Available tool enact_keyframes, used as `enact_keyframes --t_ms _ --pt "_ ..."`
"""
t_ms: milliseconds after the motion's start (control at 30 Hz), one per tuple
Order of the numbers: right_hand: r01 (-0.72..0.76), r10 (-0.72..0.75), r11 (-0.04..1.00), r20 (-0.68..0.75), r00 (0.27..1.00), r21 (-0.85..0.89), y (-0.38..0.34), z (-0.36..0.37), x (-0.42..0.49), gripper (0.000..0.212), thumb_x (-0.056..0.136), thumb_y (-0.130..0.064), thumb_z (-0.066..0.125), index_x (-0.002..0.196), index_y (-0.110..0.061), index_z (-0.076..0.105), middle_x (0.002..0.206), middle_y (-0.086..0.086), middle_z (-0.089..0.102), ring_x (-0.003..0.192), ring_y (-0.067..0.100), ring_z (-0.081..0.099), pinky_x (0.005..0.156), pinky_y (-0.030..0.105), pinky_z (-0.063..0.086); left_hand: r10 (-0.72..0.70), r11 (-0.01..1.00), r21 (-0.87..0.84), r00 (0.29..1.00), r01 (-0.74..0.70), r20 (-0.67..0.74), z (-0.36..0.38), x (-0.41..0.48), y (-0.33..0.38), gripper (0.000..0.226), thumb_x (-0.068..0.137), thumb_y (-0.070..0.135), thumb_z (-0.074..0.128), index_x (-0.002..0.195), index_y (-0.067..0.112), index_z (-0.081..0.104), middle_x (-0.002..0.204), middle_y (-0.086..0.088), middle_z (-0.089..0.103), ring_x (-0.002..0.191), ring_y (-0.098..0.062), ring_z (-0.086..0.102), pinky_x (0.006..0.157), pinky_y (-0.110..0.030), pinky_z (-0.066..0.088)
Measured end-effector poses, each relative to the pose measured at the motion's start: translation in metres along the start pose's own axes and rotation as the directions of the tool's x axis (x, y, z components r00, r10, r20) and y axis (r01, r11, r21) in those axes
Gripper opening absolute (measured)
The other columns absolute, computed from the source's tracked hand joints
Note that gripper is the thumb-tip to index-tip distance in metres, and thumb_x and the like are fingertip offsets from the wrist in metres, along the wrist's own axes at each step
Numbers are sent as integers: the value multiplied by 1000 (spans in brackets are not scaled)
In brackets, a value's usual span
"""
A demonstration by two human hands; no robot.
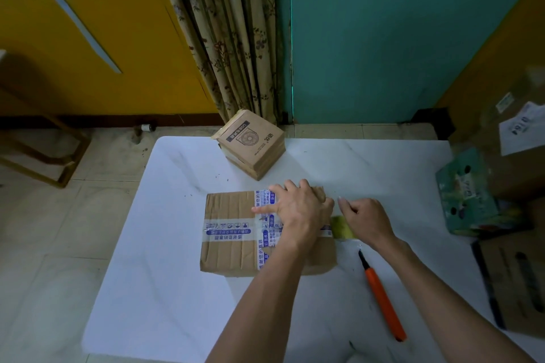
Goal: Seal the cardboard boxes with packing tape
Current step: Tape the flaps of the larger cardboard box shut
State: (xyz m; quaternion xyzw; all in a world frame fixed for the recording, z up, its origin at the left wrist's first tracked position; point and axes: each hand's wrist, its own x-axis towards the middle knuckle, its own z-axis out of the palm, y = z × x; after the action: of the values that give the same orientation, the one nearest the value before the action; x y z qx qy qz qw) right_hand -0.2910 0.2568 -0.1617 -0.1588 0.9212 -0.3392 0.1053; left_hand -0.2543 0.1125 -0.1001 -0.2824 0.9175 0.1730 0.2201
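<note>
Roughly at the middle of the white table (177, 274) lies a flat cardboard box (230, 244), its flaps closed and its top crossed by two bands of printed tape (227, 228). One band runs left to right along the box's long axis; the other crosses it from the far edge to the near edge. Behind it, at the table's far edge, a small box (250, 144) stands tilted, apart from the work.

The left hand (295, 209) lies flat on the right half of the flat box. Its fingers are spread and the forefinger points left along the top, pressing the flaps down and holding nothing.

Just off the box's right edge, in line with the left-to-right band, sits the roll of tape (342, 227), touching or nearly touching the cardboard. The right hand (365, 218) is directly to the right of the roll, fingers curled around it as far as can be seen, though the grip itself is partly hidden.

The seam therefore lies to the left of the roll, so the strip probably has to travel along that axis while the left hand pins it. An orange knife (383, 295) lies on the table nearer the right arm, pointing toward the roll, handy for cutting. More boxes (507, 174) are stacked past the table's right edge.
</note>
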Motion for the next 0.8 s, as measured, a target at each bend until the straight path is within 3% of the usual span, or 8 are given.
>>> enact_keyframes --t_ms 167,300,400,467,533,667,733,800 --pt "76 -73 995 -41 996 61 -9 -24 -14 65 95 -27 63 44 -21 22 40 -4 17 40 9 19 46 28 18 51 997 -53 997 -54 -64 -10 -9 -15 53 92 58 49 127 18 53 128 -11 48 132 -38 35 97 -91 10" --pt "90 -68 932 -74 995 352 -34 -40 -18 60 93 -25 64 48 -21 24 47 -7 17 44 9 19 48 27 17 66 979 -184 992 -85 -108 -31 -11 -40 45 89 57 49 117 22 55 124 -8 47 130 -32 36 99 -89 11" --pt "135 -110 845 -79 991 518 -68 -44 -21 58 93 -19 63 45 -23 30 46 -10 21 43 8 20 45 21 20 74 953 -284 989 -107 -125 -52 -14 -71 42 87 60 47 114 28 52 116 1 46 125 -26 38 103 -81 23" --pt "161 -164 803 -47 985 573 -92 -40 -22 56 92 -20 63 45 -23 33 45 -9 23 42 7 22 45 20 22 106 934 -329 987 -141 -121 -65 -15 -98 53 78 68 42 117 32 52 110 4 48 115 -23 43 102 -67 38" --pt "185 -217 793 -14 976 581 -113 -31 -20 56 93 -22 64 45 -17 36 44 -7 25 41 8 25 44 23 23 127 899 -400 979 -182 -159 -75 -19 -123 52 72 69 39 110 36 53 107 2 55 106 -23 50 94 -49 46" --pt "222 -282 822 37 959 525 -139 -12 -14 60 95 -26 65 44 -18 36 42 -8 27 40 8 28 44 25 22 140 852 -481 976 -206 -169 -89 -26 -157 23 97 44 53 113 28 56 108 -1 58 93 -12 54 68 -24 37" --pt "282 -324 869 36 945 406 -139 -11 -13 61 95 -31 65 43 -17 34 40 -8 26 39 7 26 44 25 21 143 812 -543 975 -214 -170 -91 -26 -172 30 90 52 50 111 32 56 107 0 62 91 -10 59 72 -30 46" --pt "310 -329 916 33 944 253 -130 -12 -12 64 94 -35 65 42 -18 32 39 -4 26 38 12 25 44 27 21 123 793 -574 977 -204 -177 -94 -26 -187 36 82 57 45 106 34 58 101 3 65 93 -14 64 82 -47 55"
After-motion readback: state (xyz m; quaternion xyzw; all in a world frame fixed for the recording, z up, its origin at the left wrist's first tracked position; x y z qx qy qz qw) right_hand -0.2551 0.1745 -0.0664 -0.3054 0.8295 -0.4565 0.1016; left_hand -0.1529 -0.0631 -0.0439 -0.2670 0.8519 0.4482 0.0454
